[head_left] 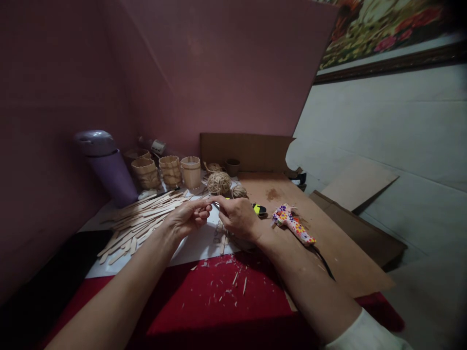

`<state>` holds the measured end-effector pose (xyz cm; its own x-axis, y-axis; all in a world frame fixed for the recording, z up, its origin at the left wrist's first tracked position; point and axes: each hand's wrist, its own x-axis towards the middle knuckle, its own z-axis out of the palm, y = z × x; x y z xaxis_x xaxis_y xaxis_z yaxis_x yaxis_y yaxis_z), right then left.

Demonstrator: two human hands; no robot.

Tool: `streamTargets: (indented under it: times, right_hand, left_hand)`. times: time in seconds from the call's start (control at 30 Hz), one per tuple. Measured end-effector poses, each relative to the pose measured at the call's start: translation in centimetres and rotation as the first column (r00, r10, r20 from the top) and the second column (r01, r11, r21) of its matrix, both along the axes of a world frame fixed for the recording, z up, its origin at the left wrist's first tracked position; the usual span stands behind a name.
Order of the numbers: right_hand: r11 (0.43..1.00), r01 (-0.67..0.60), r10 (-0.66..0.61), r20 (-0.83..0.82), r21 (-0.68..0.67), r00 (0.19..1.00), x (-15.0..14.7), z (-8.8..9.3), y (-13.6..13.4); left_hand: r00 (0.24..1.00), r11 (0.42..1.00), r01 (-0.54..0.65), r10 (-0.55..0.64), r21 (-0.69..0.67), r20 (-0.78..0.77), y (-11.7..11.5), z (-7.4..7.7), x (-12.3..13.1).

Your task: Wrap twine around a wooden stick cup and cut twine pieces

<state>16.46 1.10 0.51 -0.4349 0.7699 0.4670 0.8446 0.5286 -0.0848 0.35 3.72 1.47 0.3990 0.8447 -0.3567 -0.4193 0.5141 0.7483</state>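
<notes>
My left hand (190, 216) is closed, thumb and fingertips pinched together on something too small to make out. Right beside it, my right hand (239, 216) is wrapped around a thin shiny metal tool (216, 205), whose kind I cannot tell. The fingertips of both hands meet above the white paper. Just past the right hand lies a yellow-and-black object (260, 210), partly hidden by it. Loose wooden craft sticks (146, 218) are heaped left of my left hand. Below the hands are a few small wood pieces (223, 240).
Stick-covered cups (170, 171) stand behind, near a purple flask (111, 175). Balls of twine (219, 183) and a dark pot (232, 167) are at the back. A flower-patterned glue gun (294, 223) lies on brown board (339, 257). Wood shavings litter the red cloth (211, 306).
</notes>
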Motion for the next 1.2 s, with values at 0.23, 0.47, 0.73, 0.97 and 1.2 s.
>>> streamTargets:
  times: [0.23,0.47,0.73,0.97,1.2]
  right_hand:
    - [0.997,0.067,-0.067,-0.001,-0.036,0.998,0.6,0.0,0.5]
    - [0.993,0.094,-0.104,-0.136,-0.077,0.985,2.1,0.3,1.7]
    - [0.981,0.191,-0.182,-0.193,0.025,0.964,2.1,0.0,2.1]
    - [0.993,0.085,-0.061,-0.262,0.082,0.963,-0.4,0.5,-0.5]
    - [0.996,0.086,-0.083,-0.076,0.038,0.994,-0.7,0.4,-0.5]
  left_hand:
    - [0.999,0.998,-0.003,0.006,0.064,-0.048,0.0,-0.1,0.1]
    - [0.991,0.963,-0.023,0.057,0.27,-0.119,0.3,-0.9,0.0]
    - [0.995,0.957,0.054,-0.029,0.286,-0.091,-0.1,-0.5,0.0]
    - [0.987,0.921,-0.027,0.086,0.388,-0.136,-0.1,-0.7,0.2]
    - [0.952,0.866,-0.021,0.17,0.5,-0.254,0.0,-1.0,0.4]
